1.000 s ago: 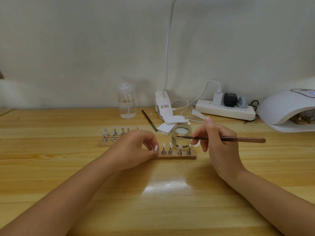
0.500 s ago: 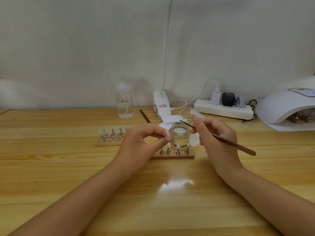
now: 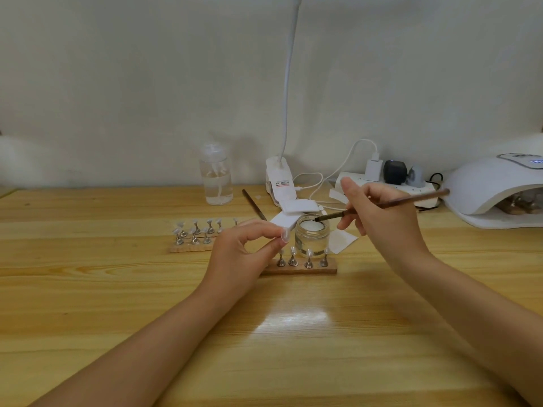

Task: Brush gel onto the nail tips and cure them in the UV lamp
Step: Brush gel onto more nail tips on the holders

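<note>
Left hand (image 3: 244, 254) pinches a clear nail tip (image 3: 284, 234) just left of the glass gel jar (image 3: 312, 235). Right hand (image 3: 379, 215) grips the brush (image 3: 382, 204), bristles at the jar's rim. Open tabletop (image 3: 117, 304) in front; UV lamp (image 3: 493, 192) far right.

We see a light wood counter (image 3: 117, 304) running up to the wall. Along its back edge: clear pump bottle (image 3: 216, 176), white clip lamp base (image 3: 280, 183), white power strip (image 3: 385, 188) with plugs, and the white UV lamp (image 3: 493, 192) at the back right corner. Mid-counter: open glass gel jar (image 3: 312, 235), white pads (image 3: 293, 211) just behind it, a spare brush (image 3: 254, 204) lying beside them. Just in front of the jar, a wooden strip (image 3: 302, 270) with nail tip stands; a second strip (image 3: 192, 235) sits to its left, apart.
</note>
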The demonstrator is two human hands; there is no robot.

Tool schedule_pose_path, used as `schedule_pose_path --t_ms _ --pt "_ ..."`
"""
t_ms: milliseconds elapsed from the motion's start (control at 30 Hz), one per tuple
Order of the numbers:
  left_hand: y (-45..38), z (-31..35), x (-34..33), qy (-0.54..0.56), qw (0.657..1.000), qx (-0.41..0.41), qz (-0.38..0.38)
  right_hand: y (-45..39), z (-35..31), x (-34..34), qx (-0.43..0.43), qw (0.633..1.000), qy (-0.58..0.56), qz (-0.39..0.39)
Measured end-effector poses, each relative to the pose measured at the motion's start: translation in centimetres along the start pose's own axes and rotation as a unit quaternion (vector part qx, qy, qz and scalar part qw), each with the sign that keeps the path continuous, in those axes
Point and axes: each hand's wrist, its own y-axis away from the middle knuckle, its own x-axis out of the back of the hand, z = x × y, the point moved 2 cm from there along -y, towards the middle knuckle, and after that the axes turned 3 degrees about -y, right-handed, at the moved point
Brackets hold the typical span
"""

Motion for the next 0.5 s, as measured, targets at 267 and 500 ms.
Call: schedule_pose_path --t_ms 267,500 --pt "-0.1 -0.3 0.0 0.004 1.0 -0.001 0.017 -3.7 -0.6 -1.3 0.025 0.979 0.176 -0.101" --pt "0.0 -0.3 0.1 0.006 1.0 -0.007 0.019 -4.1 0.2 -3.1 -0.003 0.942 0.287 -0.172"
